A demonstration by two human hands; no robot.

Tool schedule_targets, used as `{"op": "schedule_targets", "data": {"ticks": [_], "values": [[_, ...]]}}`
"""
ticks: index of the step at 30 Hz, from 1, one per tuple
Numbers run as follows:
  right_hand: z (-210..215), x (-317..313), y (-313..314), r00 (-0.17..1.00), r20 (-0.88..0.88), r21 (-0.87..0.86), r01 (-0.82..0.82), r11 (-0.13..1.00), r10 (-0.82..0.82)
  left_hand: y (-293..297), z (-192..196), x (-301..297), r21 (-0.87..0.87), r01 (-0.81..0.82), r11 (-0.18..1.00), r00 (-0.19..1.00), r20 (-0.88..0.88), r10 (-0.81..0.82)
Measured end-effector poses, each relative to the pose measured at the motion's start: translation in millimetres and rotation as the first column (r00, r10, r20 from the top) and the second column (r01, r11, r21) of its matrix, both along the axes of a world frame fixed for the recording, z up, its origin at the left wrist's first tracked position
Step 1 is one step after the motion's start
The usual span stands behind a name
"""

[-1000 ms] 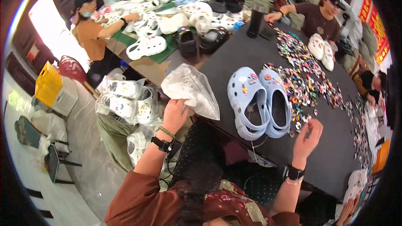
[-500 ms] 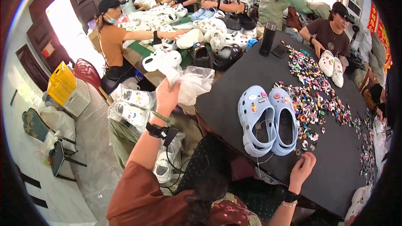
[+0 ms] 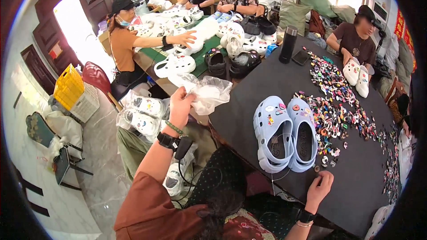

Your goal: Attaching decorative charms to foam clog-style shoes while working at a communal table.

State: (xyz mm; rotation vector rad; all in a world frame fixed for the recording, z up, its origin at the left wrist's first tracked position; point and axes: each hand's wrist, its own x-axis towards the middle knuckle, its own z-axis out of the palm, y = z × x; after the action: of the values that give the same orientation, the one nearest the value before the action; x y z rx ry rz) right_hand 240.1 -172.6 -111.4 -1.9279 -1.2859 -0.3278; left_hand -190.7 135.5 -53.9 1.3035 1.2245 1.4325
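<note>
My left hand (image 3: pixel 181 106) is closed on the edge of a crumpled clear plastic bag (image 3: pixel 209 94), held out beyond the table's left edge. Through the film I cannot make out anything inside it. My right hand (image 3: pixel 319 187) rests by the table's near edge with loosely bent fingers and holds nothing I can see. Just past its fingertips lies a small round brown piece (image 3: pixel 316 168). A pair of light blue clogs (image 3: pixel 272 120) with colourful charms stands between my hands, joined at the heels by a thin pale string.
Many small charms (image 3: pixel 338 93) spread over the black table (image 3: pixel 240 120). Further off are a dark flask (image 3: pixel 288 44) and a phone (image 3: pixel 301 58). Bagged white clogs (image 3: pixel 144 113) sit at my left. Co-workers handle shoes around a second table with white clogs (image 3: pixel 180 64).
The bag has shifted slightly right and down with my left hand. My right hand's fingers have drawn in a little. The orange-sleeved co-worker's hand has lifted off a white shoe.
</note>
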Motion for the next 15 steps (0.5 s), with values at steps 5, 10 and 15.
{"op": "schedule_targets", "data": {"ticks": [5,10,15], "values": [[2.1,-0.9,1.5,1.0,-0.005,0.0,-0.022,1.0,0.022,-13.4,24.9,18.6,-0.045,0.144,0.989,0.911,0.396,-0.115],[3.3,0.0,1.3,1.0,0.003,-0.003,-0.028,1.0,0.028,4.7,36.9,22.0,-0.036,0.186,0.982,0.867,0.475,-0.147],[4.4,-0.8,1.1,0.999,0.021,-0.006,-0.032,0.999,0.032,76.9,67.4,24.4,0.075,0.205,0.976,0.873,0.436,-0.217]]}}
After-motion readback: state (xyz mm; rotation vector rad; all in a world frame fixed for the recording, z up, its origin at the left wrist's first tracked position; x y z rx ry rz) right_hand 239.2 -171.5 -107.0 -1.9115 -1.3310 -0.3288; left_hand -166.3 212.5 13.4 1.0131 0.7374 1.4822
